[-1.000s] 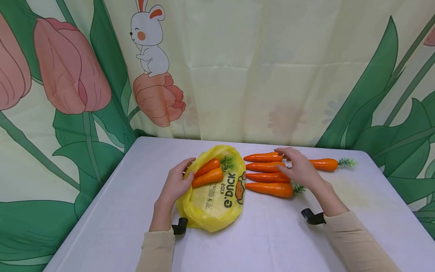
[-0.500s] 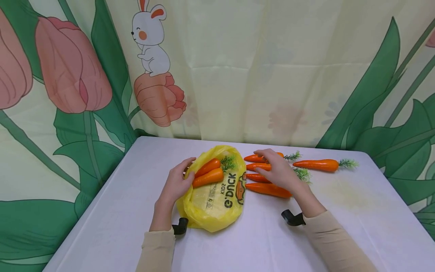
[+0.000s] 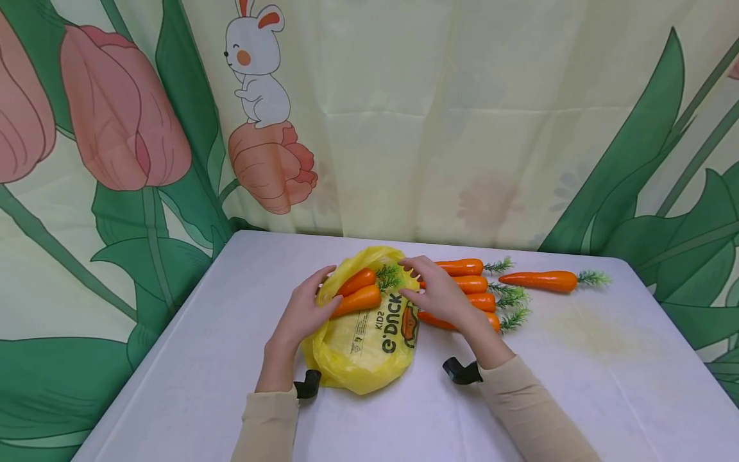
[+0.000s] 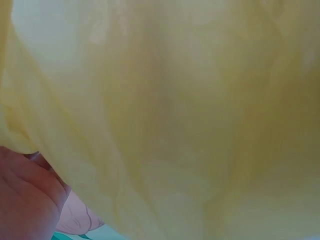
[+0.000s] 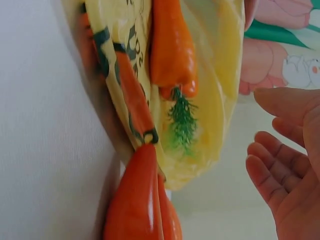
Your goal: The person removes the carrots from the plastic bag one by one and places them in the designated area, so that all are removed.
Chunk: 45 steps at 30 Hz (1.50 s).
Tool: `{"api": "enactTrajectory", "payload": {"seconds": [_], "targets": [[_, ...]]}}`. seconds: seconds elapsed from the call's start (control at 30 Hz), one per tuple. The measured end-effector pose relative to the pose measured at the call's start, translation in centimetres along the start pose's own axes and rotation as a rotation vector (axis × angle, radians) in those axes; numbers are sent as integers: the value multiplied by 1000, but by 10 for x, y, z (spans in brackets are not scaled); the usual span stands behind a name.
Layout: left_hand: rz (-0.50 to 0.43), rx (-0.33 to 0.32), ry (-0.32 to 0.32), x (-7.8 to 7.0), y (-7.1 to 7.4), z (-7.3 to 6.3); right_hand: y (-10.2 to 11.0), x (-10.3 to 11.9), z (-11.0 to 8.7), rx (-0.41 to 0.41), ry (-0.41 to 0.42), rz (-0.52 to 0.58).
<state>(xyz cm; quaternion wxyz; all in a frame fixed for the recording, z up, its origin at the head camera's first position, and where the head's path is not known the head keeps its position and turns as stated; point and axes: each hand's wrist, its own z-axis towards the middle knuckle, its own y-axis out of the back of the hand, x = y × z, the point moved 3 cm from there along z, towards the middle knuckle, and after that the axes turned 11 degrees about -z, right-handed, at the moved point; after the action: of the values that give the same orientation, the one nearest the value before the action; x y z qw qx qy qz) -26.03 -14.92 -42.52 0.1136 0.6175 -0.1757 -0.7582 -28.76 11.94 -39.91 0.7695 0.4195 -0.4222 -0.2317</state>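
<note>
A yellow plastic bag (image 3: 369, 375) with a duck print lies with its mouth spread wide. Two toy carrots (image 3: 360, 299) with green tops rest inside it. My left hand (image 3: 303, 308) grips the bag's left rim, thumb beside the carrots' narrow ends; in the left wrist view the bag's wall covers most of that hand (image 4: 27, 200). Over the bag's right rim is my right hand (image 3: 441, 295), fingers loosely bent and holding nothing. The right wrist view shows this hand (image 5: 292, 165) apart from the bag and its green carrot top (image 5: 182, 122).
Several carrots (image 3: 470, 267) lie side by side just right of the bag, tips toward it, partly behind my right hand. Another carrot (image 3: 539, 280) lies farther right. The white-covered table (image 3: 577, 359) ends at a tulip-and-rabbit curtain (image 3: 381, 147) behind.
My right hand has moved left, from above the row of carrots to the bag's right rim. My left hand and the bag have hardly moved.
</note>
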Motion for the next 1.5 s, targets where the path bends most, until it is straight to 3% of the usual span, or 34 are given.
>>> {"api": "enactTrajectory", "payload": {"seconds": [0.5,1.13,1.37,1.5], "targets": [[-21,-8,25,1,-2,-1,-23,11,12,82,-43,25],[-25,-35,21,3,-2,-1,-54,15,20,93,61,-3],[-21,-36,-10,4,-2,-1,-60,19,23,73,93,-47],[-25,-23,-11,4,-2,0,-64,21,26,104,96,-44]]}}
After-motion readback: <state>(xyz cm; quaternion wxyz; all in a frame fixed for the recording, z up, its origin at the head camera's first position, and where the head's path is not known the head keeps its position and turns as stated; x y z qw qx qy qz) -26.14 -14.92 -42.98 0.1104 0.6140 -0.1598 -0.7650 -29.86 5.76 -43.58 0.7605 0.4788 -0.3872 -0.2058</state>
